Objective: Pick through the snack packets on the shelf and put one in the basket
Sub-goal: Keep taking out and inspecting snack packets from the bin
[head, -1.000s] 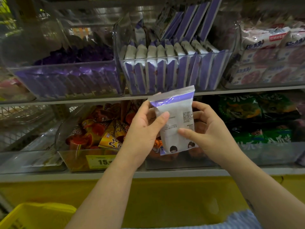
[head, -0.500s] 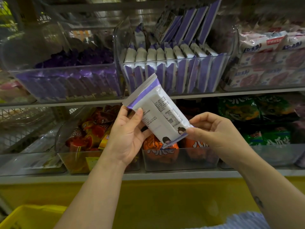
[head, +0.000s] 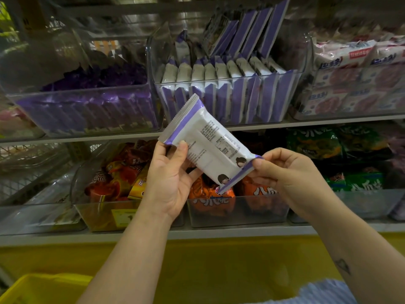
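Slanting white snack packet (head: 210, 148), purple-banded ends, fine print, cartoon heads, pinched between left hand (head: 171, 183) and right hand (head: 291, 176).

You see a yellow price label (head: 123, 217) below-left of the grip, wire mesh (head: 28, 163) farther left, a yellow panel (head: 219, 270) beneath.

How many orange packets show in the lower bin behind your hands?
2. One orange packet sits left in the clear bin, below the held white-and-purple packet; the other lies right, under the right hand. More may hide behind.
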A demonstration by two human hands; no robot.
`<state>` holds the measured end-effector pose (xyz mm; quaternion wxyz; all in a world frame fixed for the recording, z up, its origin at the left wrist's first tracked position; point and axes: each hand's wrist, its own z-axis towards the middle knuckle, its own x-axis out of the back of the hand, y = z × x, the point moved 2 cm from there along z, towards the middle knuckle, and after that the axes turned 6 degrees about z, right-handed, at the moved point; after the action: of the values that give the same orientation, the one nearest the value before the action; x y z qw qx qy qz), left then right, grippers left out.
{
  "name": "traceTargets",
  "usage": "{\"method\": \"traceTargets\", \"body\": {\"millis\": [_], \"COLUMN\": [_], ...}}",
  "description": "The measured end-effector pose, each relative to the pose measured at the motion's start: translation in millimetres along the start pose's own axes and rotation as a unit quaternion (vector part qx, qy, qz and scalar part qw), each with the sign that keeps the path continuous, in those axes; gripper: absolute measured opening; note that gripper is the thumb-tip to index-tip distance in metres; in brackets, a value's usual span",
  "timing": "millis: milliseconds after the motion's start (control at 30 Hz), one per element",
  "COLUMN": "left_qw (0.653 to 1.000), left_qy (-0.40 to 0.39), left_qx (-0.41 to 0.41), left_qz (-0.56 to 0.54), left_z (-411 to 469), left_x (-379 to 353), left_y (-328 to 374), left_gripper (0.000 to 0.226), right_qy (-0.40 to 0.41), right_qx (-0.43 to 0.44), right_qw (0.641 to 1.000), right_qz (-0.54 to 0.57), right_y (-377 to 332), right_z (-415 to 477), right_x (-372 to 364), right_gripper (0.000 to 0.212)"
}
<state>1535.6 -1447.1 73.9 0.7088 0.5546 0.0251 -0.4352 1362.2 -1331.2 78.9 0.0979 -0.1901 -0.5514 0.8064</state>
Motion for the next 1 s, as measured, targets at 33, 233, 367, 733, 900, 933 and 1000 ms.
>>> {"method": "traceTargets", "body": {"millis": [33,233,367,733,900,933,1000], "left_qw": [1.0,0.979,0.957,0.97,0.943,0.922,0.886], "left_qy": [0.002,-0.022,-0.027,-0.006,0.064,0.07,0.055], "left_qx": [-0.01,-0.087,-0.136,-0.068,-0.093,-0.118,-0.14], "left_qz": [0.017,0.181,0.255,0.231,0.313,0.363,0.438], "left_z": [-0.3,-7.0,-13.8,-10.9,-11.8,-13.2,-16.0], "left_x": [-1.9,-18.3,-29.0,-23.8,-23.3,-24.4,-27.8], "left_y": [1.0,10.1,14.8,4.1,-9.5,-10.0,-10.7], "left_gripper": [0.042,0.042,0.044,0.052,0.031,0.027,0.026], "right_qy": [-0.005,0.008,-0.009,-0.128,-0.14,-0.129,-0.099], "right_qx": [-0.012,-0.091,-0.157,-0.115,-0.07,-0.052,-0.007], "right_qw": [1.0,0.992,0.981,0.985,0.986,0.989,0.994], "right_qz": [0.021,0.091,0.109,-0.012,0.051,0.051,0.039], "right_y": [0.7,9.1,15.6,7.3,1.0,0.8,1.0], "right_z": [0.1,4.0,1.8,-5.6,-8.1,-8.6,-9.6], "right_x": [0.7,1.0,-2.5,-13.3,-19.9,-20.6,-21.9], "right_gripper": [0.019,0.017,0.02,0.04,0.029,0.029,0.031]}}
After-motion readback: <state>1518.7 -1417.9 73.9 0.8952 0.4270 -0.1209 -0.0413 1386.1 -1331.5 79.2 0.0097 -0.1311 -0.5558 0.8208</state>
